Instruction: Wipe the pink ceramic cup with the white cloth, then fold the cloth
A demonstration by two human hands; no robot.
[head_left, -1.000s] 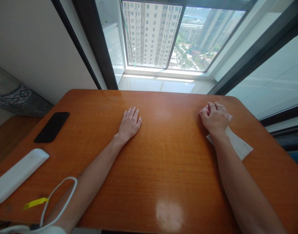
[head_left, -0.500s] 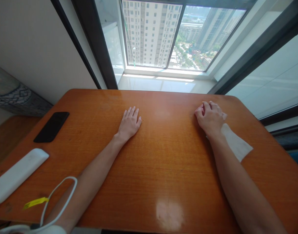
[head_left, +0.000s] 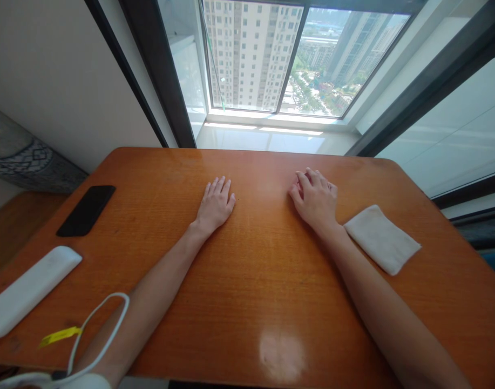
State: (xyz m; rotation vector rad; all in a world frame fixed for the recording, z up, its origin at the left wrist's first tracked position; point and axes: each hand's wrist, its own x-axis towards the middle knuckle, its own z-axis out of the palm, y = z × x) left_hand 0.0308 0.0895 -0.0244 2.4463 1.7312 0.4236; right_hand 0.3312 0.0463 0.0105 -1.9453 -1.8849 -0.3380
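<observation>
My left hand (head_left: 216,204) lies flat on the wooden table (head_left: 247,281), fingers stretched out and holding nothing. Across from it, my right hand (head_left: 315,195) rests near the far part of the tabletop with its fingers curled down. A bit of something pinkish shows at the edges of its fingers, but the hand hides most of it and I cannot tell what it is. To the right of that wrist lies a folded whitish cloth (head_left: 382,237), apart from the fingers.
A black phone (head_left: 86,210) and a long white case (head_left: 34,292) lie along the table's left side. A white cable (head_left: 123,319) with a yellow tag (head_left: 60,336) loops over my left forearm. Beyond the far edge stands a window (head_left: 271,59).
My right hand has slid left across the table, away from the whitish cloth, which now shows in full. My left hand has stayed in place.
</observation>
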